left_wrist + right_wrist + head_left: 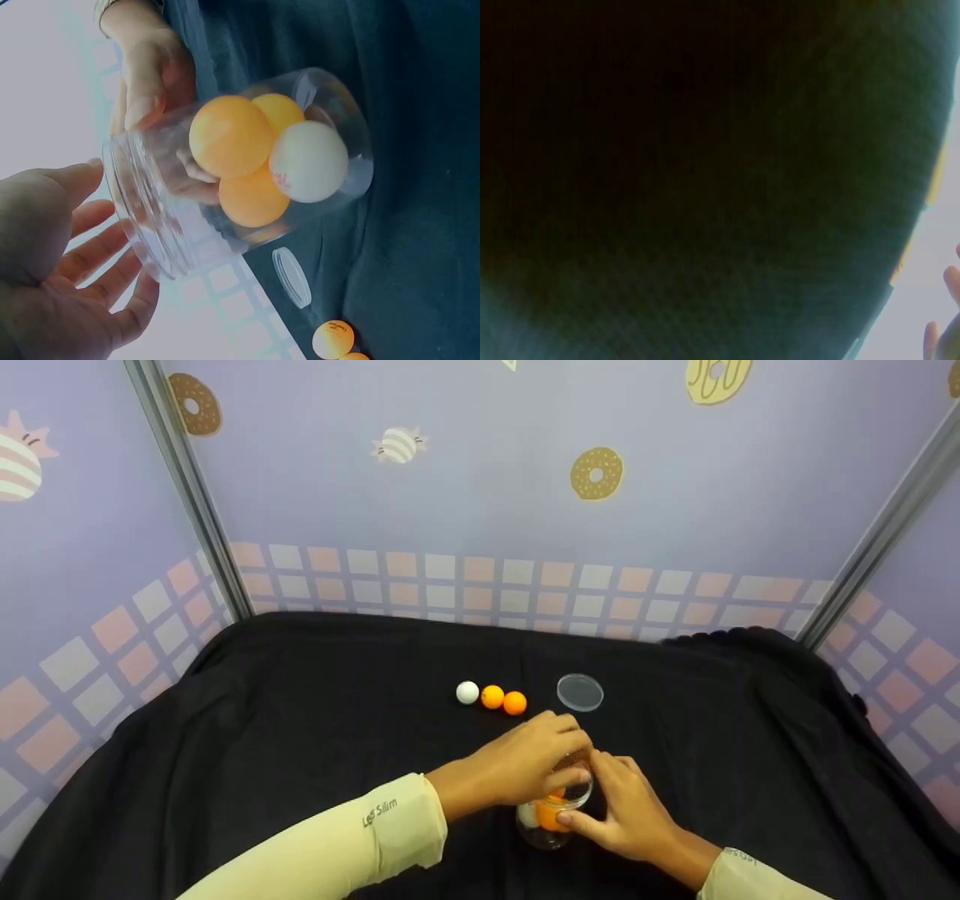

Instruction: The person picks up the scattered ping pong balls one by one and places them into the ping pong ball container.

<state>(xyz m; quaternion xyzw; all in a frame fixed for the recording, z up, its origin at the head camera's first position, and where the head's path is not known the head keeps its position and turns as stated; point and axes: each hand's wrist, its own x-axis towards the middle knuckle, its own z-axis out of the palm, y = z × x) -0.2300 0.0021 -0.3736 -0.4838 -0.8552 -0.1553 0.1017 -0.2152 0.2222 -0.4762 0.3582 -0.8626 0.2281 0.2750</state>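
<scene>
A clear plastic jar (169, 191) holds several orange balls (232, 136) and a white ball (308, 161), which look like table tennis balls. Its mouth is uncovered. My right hand (634, 814) grips the side of the jar, thumb on the near side. Over the mouth, my left hand (521, 757) has its fingers spread loosely about the rim, with nothing seen between them in the left wrist view. Dark, blurred material fills most of the right wrist view, hiding the jar there; a few fingertips show at its right edge.
Beyond the hands, a white ball (467, 693) and two orange balls (492, 697) lie in a row on the black cloth (337, 720). A clear round lid (580, 692) lies to their right. Patterned panels (480, 495) enclose the back and sides.
</scene>
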